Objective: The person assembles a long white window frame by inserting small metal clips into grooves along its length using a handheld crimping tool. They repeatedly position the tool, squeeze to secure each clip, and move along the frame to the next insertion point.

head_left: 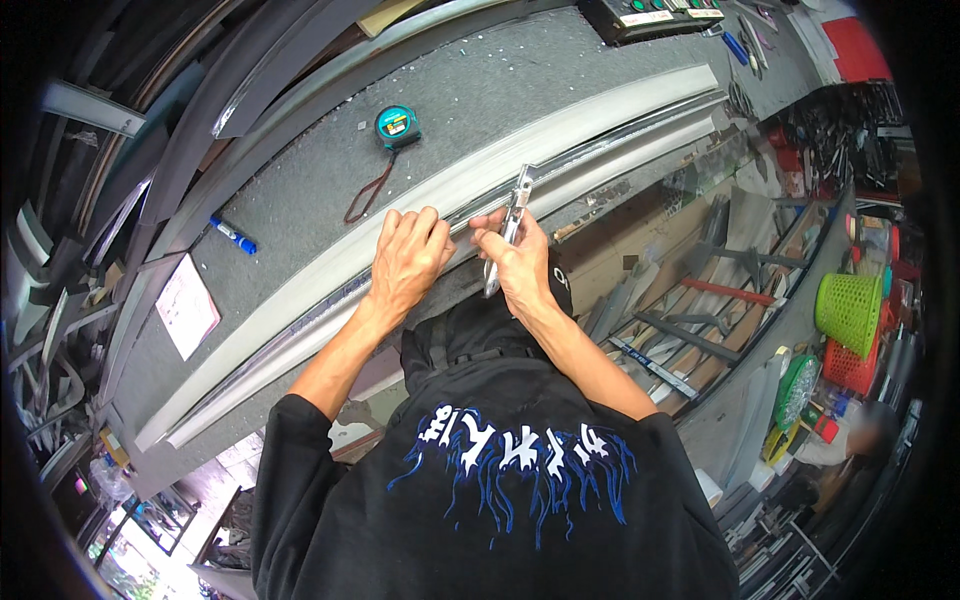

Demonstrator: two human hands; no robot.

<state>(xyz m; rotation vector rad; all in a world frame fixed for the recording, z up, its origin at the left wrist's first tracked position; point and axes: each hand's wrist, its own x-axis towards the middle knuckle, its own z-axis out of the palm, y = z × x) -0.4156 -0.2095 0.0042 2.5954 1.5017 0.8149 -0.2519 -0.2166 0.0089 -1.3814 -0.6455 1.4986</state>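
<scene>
Across the bench, slanting from lower left to upper right, lie long pale strips [600,120] with a dark, shiny groove between them. My left hand [408,258] is closed above the strips' near side, knuckles up; whatever its curled fingers hold is hidden. Just right of it, my right hand [520,262] grips a slim silver metal hand tool [513,215], whose exact kind I cannot make out. The tool stands steeply across the strips, its upper end beyond my fingers. My two hands are close together, with a small gap between them.
A teal tape measure [397,126] with a dark red strap, a blue marker [233,236] and a paper sheet [187,306] lie on the grey bench [300,190]. A dark button box [652,18] sits at the far edge. Baskets [848,308] and racks crowd the right.
</scene>
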